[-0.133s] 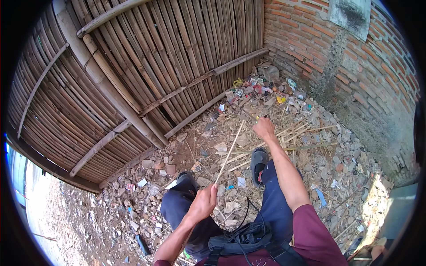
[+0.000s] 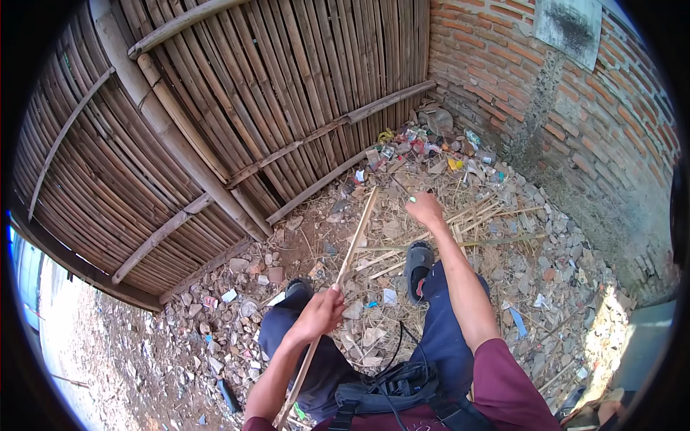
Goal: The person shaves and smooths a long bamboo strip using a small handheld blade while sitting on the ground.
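My left hand [image 2: 318, 314] is closed around a long, pale bamboo strip [image 2: 356, 238]. The strip slants from my lap up to a free end above the ground, left of the other hand. Out ahead, my right hand [image 2: 425, 209] grips what looks like a knife [image 2: 401, 188], its thin dark blade pointing up and left. A small green part shows beside the fingers; the rest of the handle is hidden in the fist. Blade and strip are apart. Several cut bamboo strips [image 2: 483, 215] lie on the ground beyond my right shoe.
A bamboo-slat wall [image 2: 309, 79] rises on the left and ahead, meeting a brick wall [image 2: 496, 79] on the right. Colourful litter [image 2: 417, 140] is heaped in their corner. Stones and scraps cover the ground around my shoes [image 2: 419, 269]. A black bag [image 2: 388, 395] with cords rests at my waist.
My left hand has moved a little left and toward me with the strip, which now shows a broader side and its lower length. The right hand has shifted slightly left.
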Demonstrator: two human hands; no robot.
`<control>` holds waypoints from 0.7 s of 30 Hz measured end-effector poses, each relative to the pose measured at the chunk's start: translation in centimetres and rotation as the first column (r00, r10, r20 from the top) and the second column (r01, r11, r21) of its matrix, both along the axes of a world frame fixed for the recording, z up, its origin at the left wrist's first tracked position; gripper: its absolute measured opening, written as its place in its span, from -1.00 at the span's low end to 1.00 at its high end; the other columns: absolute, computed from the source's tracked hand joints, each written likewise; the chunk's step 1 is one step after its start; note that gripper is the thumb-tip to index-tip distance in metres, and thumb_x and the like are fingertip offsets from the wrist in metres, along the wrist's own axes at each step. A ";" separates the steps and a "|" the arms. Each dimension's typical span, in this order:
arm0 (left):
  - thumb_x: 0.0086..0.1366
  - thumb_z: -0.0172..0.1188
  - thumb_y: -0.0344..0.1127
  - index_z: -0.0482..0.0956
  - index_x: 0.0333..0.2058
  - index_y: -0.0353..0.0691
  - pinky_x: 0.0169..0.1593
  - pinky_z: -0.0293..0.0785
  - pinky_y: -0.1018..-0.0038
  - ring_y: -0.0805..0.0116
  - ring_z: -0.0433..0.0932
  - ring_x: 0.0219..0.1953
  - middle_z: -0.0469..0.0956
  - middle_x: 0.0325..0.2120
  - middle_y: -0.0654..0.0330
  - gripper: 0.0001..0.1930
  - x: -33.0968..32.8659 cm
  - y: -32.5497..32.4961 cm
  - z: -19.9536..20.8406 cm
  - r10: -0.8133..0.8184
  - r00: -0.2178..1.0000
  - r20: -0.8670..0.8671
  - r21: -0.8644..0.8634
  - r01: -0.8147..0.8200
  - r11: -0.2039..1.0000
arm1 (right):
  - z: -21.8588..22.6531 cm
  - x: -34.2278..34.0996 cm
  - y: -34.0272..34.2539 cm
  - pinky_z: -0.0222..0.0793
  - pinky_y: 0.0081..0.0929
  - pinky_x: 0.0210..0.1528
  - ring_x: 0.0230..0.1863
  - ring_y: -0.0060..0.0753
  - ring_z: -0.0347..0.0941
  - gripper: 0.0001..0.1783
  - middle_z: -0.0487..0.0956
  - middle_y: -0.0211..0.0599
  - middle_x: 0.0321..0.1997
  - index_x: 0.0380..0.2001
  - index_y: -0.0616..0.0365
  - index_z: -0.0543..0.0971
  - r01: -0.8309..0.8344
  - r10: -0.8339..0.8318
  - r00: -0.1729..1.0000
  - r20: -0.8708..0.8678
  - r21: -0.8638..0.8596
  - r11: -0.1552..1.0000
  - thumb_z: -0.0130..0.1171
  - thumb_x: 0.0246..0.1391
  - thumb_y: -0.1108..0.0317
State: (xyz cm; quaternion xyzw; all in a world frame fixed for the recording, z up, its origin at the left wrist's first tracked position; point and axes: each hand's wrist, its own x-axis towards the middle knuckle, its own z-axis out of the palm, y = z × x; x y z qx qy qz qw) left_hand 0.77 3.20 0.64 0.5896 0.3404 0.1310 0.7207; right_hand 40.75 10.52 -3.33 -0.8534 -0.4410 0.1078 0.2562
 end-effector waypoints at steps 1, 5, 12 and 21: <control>0.72 -0.32 0.09 0.17 -0.46 -0.07 -0.62 0.03 0.50 0.59 0.03 -0.70 0.04 -0.66 0.47 -0.47 0.2 1.0 0.8 0.003 1.000 0.031 -0.242 0.005 0.970 | 0.0 0.3 -0.3 0.53 0.03 0.13 0.01 0.30 0.67 -0.66 0.75 0.19 -0.16 -0.24 0.24 0.77 -0.041 0.045 0.996 -0.077 0.062 0.997 0.17 0.07 0.24; 0.71 -0.31 0.13 0.25 -0.34 -0.03 -0.72 -0.10 0.61 0.66 -0.08 -0.74 0.03 -0.66 0.50 -0.53 0.4 3.1 1.6 0.036 0.997 0.072 -0.355 -0.008 0.935 | 3.4 -3.3 -2.1 0.51 -0.04 0.14 0.04 0.25 0.66 -0.58 0.74 0.17 -0.10 -0.11 0.26 0.73 -0.106 0.171 0.903 -0.394 0.181 0.978 0.19 0.11 0.17; 0.71 -0.26 0.09 0.35 -0.19 -0.06 -0.74 -0.12 0.65 0.70 -0.09 -0.75 0.07 -0.65 0.53 -0.61 2.3 4.8 1.9 0.051 0.989 0.136 -0.417 0.010 0.909 | 4.0 -6.8 -5.3 0.43 0.02 0.18 0.09 0.24 0.61 -0.38 0.57 0.29 0.17 0.29 0.17 0.32 -0.235 0.346 0.913 -0.216 0.416 0.879 0.23 0.24 0.23; 0.68 -0.15 0.07 0.35 -0.15 -0.01 -0.75 -0.15 0.66 0.72 -0.06 -0.78 0.11 -0.66 0.54 -0.68 5.2 5.0 0.8 0.095 0.986 0.134 -0.491 -0.017 0.871 | 5.4 -9.0 -6.4 0.47 -0.01 0.08 0.10 0.19 0.63 -0.65 0.67 -0.02 0.02 0.07 0.06 0.34 -0.507 0.589 0.804 -0.084 0.422 0.752 0.19 0.36 0.23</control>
